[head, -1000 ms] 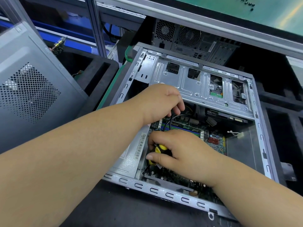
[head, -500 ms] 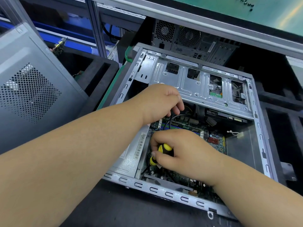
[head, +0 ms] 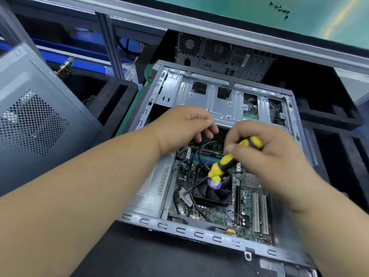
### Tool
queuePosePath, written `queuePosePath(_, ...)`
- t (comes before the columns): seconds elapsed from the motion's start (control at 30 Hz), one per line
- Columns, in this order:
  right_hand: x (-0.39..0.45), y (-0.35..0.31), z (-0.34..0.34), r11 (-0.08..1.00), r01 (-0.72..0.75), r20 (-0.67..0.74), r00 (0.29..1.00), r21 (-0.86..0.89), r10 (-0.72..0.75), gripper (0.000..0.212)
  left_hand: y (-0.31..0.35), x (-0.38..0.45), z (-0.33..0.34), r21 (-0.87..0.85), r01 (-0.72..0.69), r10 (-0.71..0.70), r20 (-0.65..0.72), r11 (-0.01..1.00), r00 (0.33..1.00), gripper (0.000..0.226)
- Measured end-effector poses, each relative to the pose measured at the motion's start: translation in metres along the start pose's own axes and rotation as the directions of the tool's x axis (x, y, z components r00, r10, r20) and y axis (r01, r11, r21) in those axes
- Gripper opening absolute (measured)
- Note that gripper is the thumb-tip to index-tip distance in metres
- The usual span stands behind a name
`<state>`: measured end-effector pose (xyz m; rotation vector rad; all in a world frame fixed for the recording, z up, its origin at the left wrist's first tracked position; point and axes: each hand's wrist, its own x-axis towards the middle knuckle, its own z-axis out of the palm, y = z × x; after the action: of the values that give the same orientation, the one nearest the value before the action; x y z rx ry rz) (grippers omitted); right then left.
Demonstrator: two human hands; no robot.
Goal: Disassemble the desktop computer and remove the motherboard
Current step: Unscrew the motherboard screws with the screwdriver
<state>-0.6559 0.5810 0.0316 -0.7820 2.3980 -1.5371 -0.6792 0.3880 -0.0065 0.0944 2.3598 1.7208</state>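
1. the motherboard [head: 217, 214] is lying flat inside the open computer case [head: 179, 229], below both hands.
2. the right hand [head: 265, 154] is gripping a yellow-and-black screwdriver [head: 231, 158], fingers curled round its handle; the tool's lower end is hanging over the black cooler fan [head: 214, 193], near the case's middle.
3. the left hand [head: 179, 128] is hovering at the case's far-left part, fingers curled round a black cable [head: 199, 154].
4. a barcode sticker [head: 164, 179] is sitting on the case's left inner wall; its print is too small to read.
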Motion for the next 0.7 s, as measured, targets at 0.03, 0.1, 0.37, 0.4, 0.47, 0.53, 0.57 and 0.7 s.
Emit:
queuePosePath(0.03,-0.001,-0.003,-0.010,0.999,0.008,-0.084,0.996,0.040,-0.004,0.006,0.002,-0.002,-0.002,-0.009,-0.015,0.015,0.015,1.000,1.000,0.027)
queuePosePath(0.1,-0.006,-0.007,-0.030,0.993,0.049,-0.247,0.969,0.111,-0.021,0.008,0.008,-0.008,-0.005,0.000,-0.054,0.054,0.056,0.999,0.997,0.029)
queuePosePath(0.37,-0.033,0.001,-0.080,0.975,0.079,-0.545,0.837,0.208,0.049,0.010,0.044,-0.027,0.004,0.099,-0.060,0.024,0.336,0.993,0.942,0.027)
queuePosePath(0.4,-0.036,0.002,-0.082,0.973,0.080,-0.552,0.832,0.218,0.055,0.010,0.046,-0.028,0.007,0.095,-0.048,0.014,0.332,0.994,0.943,0.024)
queuePosePath(0.47,-0.042,0.003,-0.085,0.969,0.087,-0.560,0.826,0.229,0.058,0.010,0.049,-0.030,0.012,0.086,-0.046,0.017,0.305,0.995,0.952,0.017)
queuePosePath(0.53,-0.050,0.004,-0.087,0.968,0.086,-0.561,0.825,0.238,0.065,0.010,0.054,-0.032,0.019,0.064,-0.064,0.043,0.285,0.996,0.957,0.009)
queuePosePath(0.57,-0.054,0.005,-0.089,0.966,0.082,-0.562,0.824,0.246,0.073,0.009,0.056,-0.032,0.023,0.053,-0.071,0.053,0.280,0.996,0.958,0.007)
queuePosePath(0.7,-0.071,0.011,-0.098,0.957,0.079,-0.574,0.812,0.279,0.101,0.010,0.064,-0.033,0.042,0.053,-0.079,0.061,0.285,0.995,0.957,0.007)
